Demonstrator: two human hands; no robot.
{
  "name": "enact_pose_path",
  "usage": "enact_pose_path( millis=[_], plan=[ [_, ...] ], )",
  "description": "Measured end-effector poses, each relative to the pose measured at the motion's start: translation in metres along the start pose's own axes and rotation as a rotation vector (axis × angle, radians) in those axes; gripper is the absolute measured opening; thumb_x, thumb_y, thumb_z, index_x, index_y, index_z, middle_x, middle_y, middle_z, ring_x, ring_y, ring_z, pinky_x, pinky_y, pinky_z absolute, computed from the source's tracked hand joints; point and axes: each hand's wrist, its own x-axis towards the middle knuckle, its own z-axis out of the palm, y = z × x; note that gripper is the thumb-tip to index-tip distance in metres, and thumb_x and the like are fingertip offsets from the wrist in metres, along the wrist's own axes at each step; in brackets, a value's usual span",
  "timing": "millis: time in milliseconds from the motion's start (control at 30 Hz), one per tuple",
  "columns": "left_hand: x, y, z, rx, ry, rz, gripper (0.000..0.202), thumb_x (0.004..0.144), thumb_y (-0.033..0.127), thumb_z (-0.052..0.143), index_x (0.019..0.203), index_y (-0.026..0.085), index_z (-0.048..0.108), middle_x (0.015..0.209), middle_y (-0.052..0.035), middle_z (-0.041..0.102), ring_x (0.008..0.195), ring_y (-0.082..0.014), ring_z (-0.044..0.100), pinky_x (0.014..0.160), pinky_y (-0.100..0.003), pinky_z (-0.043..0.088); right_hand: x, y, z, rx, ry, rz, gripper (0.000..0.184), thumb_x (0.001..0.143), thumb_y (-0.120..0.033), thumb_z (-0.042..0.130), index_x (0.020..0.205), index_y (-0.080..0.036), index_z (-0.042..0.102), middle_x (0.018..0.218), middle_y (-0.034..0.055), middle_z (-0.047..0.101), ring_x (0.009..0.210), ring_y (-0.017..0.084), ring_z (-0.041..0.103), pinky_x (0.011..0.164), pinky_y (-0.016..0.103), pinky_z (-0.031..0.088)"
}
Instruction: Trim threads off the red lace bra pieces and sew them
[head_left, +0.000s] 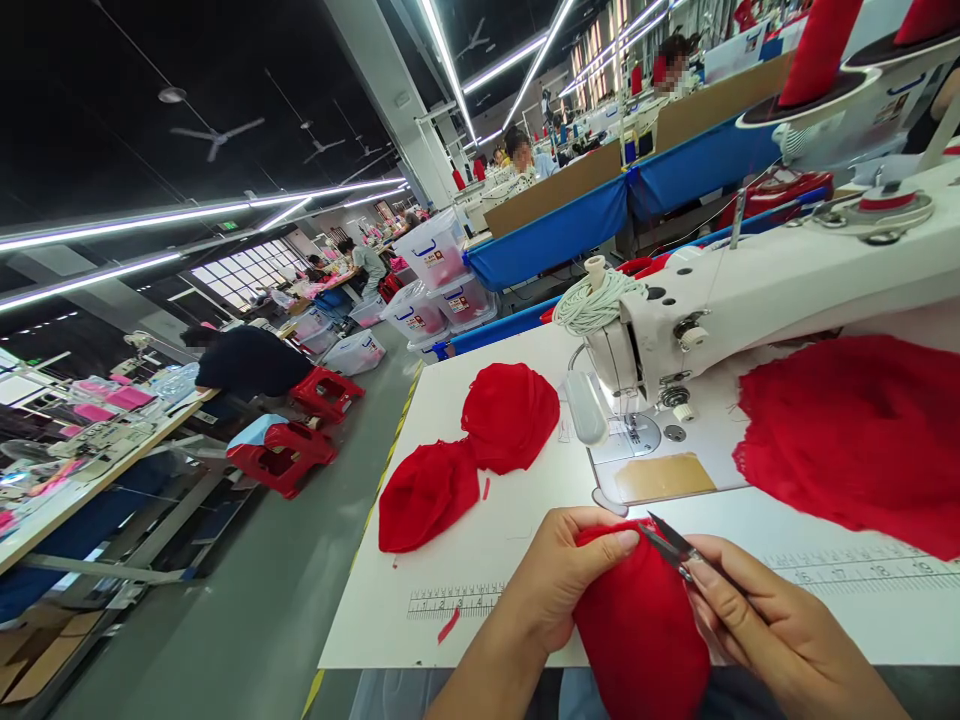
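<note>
A piece of red fabric [641, 625] hangs over the front edge of the white sewing table [525, 550]. My left hand [566, 575] pinches its upper edge between thumb and fingers. Closed around a pair of thread snips [675, 545], my right hand [757, 610] holds the blades at that same edge, close to my left thumb. The blades look slightly apart. Two cup-shaped red fabric pieces [510, 415] lie joined on the table to the left. Past my hands stands a white sewing machine [720, 300], its needle area in front of me.
More red fabric [855, 440] is heaped right of the machine's needle. Small red scraps [448, 626] lie by a printed ruler [427, 603] on the table. Plastic bins [435, 250], red stools [281, 455] and other people at work are beyond.
</note>
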Motion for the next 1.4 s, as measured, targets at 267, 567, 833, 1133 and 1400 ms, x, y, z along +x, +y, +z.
enact_pose_path(
  millis=[267,567,833,1133,1400],
  plan=[
    [0.0,0.001,-0.001,0.014,-0.04,-0.028,0.041,0.052,0.045,0.089,0.07,0.011,0.073,0.064,-0.0022,0.066,0.059,-0.0108,0.055,0.057,-0.021,0.037,0.008,-0.003,-0.004,0.376,-0.056,0.246,0.034,0.064,-0.05,0.082,0.084,-0.025,0.07,0.053,-0.0037,0.052,0.033,0.009,0.037,0.034,0.023,0.04],
    [-0.001,0.001,0.002,0.14,-0.059,0.028,0.039,0.06,0.047,0.083,0.069,0.011,0.07,0.061,-0.0003,0.061,0.058,-0.0102,0.049,0.056,-0.022,0.033,0.003,-0.014,0.004,0.625,-0.117,0.306,0.036,0.067,-0.045,0.085,0.071,-0.015,0.065,0.052,-0.0069,0.048,0.038,-0.004,0.014,0.036,0.008,0.019],
    [-0.001,0.0,0.002,0.053,-0.044,0.078,0.036,0.06,0.037,0.084,0.082,0.012,0.07,0.077,-0.0035,0.068,0.068,-0.014,0.056,0.065,-0.025,0.041,0.002,-0.017,0.0,0.357,0.028,0.243,0.038,0.065,-0.052,0.081,0.09,-0.025,0.071,0.056,-0.0022,0.056,0.033,0.011,0.041,0.035,0.024,0.043],
    [0.002,-0.006,0.006,0.053,-0.017,0.08,0.036,0.061,0.042,0.084,0.07,0.011,0.068,0.066,-0.0014,0.064,0.061,-0.0113,0.052,0.059,-0.023,0.037,0.005,-0.006,-0.001,0.313,0.014,0.233,0.043,0.066,-0.056,0.079,0.094,-0.025,0.07,0.057,-0.0021,0.058,0.032,0.01,0.04,0.034,0.024,0.043],
    [0.002,-0.005,0.006,-0.007,-0.05,-0.024,0.043,0.052,0.045,0.088,0.066,0.012,0.064,0.06,-0.0001,0.061,0.055,-0.0096,0.05,0.055,-0.022,0.034,0.001,-0.018,-0.001,0.524,-0.025,0.325,0.034,0.068,-0.046,0.083,0.078,-0.02,0.063,0.059,-0.0054,0.05,0.038,0.001,0.024,0.037,0.015,0.031]
  ],
)
